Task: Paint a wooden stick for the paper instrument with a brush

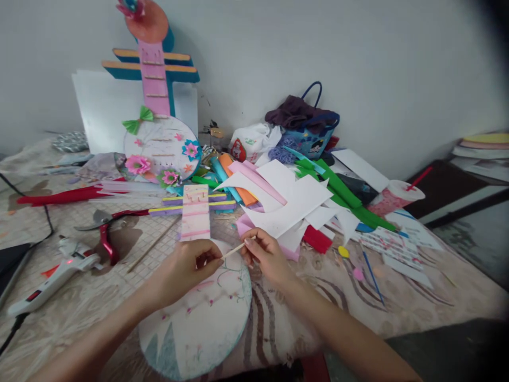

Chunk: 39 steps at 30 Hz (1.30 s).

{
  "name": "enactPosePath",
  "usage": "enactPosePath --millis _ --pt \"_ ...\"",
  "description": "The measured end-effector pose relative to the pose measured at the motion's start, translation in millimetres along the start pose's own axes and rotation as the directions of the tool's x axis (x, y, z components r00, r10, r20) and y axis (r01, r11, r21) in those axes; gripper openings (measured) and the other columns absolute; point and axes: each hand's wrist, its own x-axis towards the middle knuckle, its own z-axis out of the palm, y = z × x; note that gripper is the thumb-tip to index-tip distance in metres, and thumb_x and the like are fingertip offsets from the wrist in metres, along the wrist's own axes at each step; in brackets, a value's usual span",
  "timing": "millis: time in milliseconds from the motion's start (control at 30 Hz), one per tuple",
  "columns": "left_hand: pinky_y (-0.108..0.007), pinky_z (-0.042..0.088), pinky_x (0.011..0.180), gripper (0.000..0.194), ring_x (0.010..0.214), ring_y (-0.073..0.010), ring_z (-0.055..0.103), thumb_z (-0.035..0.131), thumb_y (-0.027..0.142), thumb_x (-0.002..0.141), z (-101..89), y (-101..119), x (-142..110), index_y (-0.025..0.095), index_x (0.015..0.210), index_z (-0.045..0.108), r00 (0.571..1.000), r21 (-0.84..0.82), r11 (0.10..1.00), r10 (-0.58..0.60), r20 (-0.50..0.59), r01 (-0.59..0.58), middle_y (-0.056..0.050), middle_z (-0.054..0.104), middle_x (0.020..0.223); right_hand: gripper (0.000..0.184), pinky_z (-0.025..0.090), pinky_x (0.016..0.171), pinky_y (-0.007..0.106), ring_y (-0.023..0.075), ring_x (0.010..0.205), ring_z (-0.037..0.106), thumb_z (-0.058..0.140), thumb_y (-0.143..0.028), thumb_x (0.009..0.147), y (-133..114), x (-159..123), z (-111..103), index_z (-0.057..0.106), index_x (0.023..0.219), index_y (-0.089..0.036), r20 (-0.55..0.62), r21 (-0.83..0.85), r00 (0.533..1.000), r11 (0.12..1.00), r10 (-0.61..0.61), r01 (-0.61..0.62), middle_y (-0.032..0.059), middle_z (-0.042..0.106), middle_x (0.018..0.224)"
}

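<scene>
- White glue gun lies at the far left on the patterned cloth, nozzle toward 2 o'clock; red-handled pliers lie just beyond it at 1 o'clock
- Left hand is pinched shut on the near end of a thin wooden stick, thumb and forefinger together over the round decorated board
- The stick's long axis runs from 8 o'clock to 2 o'clock, its far end rising slightly toward the right hand, whose fingertips are clamped on that end
- The board's curved rim hangs near the table's front edge; bare cloth lies open at 4 o'clock of the hands
- A heap of paper and foam scraps crowds 1 o'clock; a pink cup lies tipped at 2 o'clock
</scene>
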Motion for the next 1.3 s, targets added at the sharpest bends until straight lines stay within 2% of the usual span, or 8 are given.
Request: enactPosePath --millis 267,400,500,600,800,1067,1300 --pt "-0.021 0.033 0.052 0.022 0.057 -0.0087 0.044 0.050 0.039 0.082 1.4 -3 0 0.019 0.076 0.058 0.999 -0.029 0.999 -0.032 0.022 0.033 0.004 0.053 0.063 0.017 0.042 0.047 0.021 0.0082 0.052 0.054 0.057 -0.035 0.083 -4 -8 -12 0.058 0.087 -0.018 0.061 -0.100 0.997 0.994 0.051 -0.045 -0.0012 0.060 0.071" --pt "-0.021 0.033 0.051 0.023 0.057 -0.0089 0.043 0.051 0.042 0.082 1.0 -1 0 0.020 0.080 0.058 0.999 -0.051 0.998 -0.027 0.043 0.029 0.005 0.050 0.063 0.014 0.041 0.048 0.021 0.0081 0.052 0.053 0.058 -0.032 0.082 -4 -12 -19 0.059 0.085 -0.018 0.000 -0.093 0.998 0.994 0.056 -0.056 -0.0021 0.058 0.068" --pt "-0.022 0.037 0.056 0.024 0.063 -0.0103 0.049 0.049 0.042 0.084 -1.8 2 1 0.021 0.085 0.061 0.999 -0.067 0.998 -0.009 0.040 0.012 0.002 0.058 0.072 0.012 0.040 0.048 0.021 0.0080 0.052 0.052 0.059 -0.031 0.082 -4 -12 -21 0.059 0.085 -0.019 -0.060 -0.089 0.998 0.996 0.011 -0.016 -0.0020 0.058 0.069" --pt "-0.023 0.039 0.059 0.027 0.067 -0.0114 0.052 0.047 0.042 0.085 -7.1 2 -1 0.021 0.090 0.063 1.000 -0.060 0.998 -0.024 0.013 0.025 0.001 0.062 0.078 0.012 0.039 0.048 0.021 0.0075 0.052 0.051 0.058 -0.031 0.083 -4 -11 -22 0.059 0.085 -0.019 -0.091 -0.066 0.996 0.998 -0.024 0.018 -0.0023 0.058 0.069" --pt "-0.023 0.039 0.059 0.030 0.067 -0.0120 0.053 0.047 0.043 0.084 -14.2 3 -8 0.019 0.087 0.064 0.998 -0.066 0.996 -0.063 -0.006 0.062 -0.001 0.063 0.076 0.014 0.036 0.046 0.020 0.0070 0.050 0.049 0.057 -0.032 0.084 -5 -12 -21 0.058 0.082 -0.019 -0.114 -0.074 0.992 0.997 -0.046 0.038 -0.0023 0.057 0.067" --pt "-0.021 0.039 0.059 0.023 0.066 -0.0106 0.054 0.052 0.037 0.082 -11.4 2 -12 0.019 0.087 0.066 0.995 -0.138 0.988 -0.060 0.075 0.070 0.000 0.065 0.074 0.014 0.036 0.045 0.020 0.0070 0.048 0.047 0.056 -0.031 0.085 -11 -15 -20 0.059 0.081 -0.018 -0.108 -0.141 0.990 0.987 -0.092 0.076 -0.0027 0.055 0.064" --pt "-0.019 0.042 0.059 0.024 0.068 -0.0100 0.056 0.054 0.035 0.080 -1.6 10 -15 0.018 0.092 0.065 0.976 -0.322 0.939 -0.049 0.214 0.118 -0.001 0.065 0.078 0.017 0.037 0.046 0.021 0.0083 0.051 0.049 0.054 -0.034 0.086 -13 -18 -22 0.061 0.084 -0.019 -0.097 -0.076 0.993 0.996 -0.062 0.054 -0.0012 0.056 0.068"
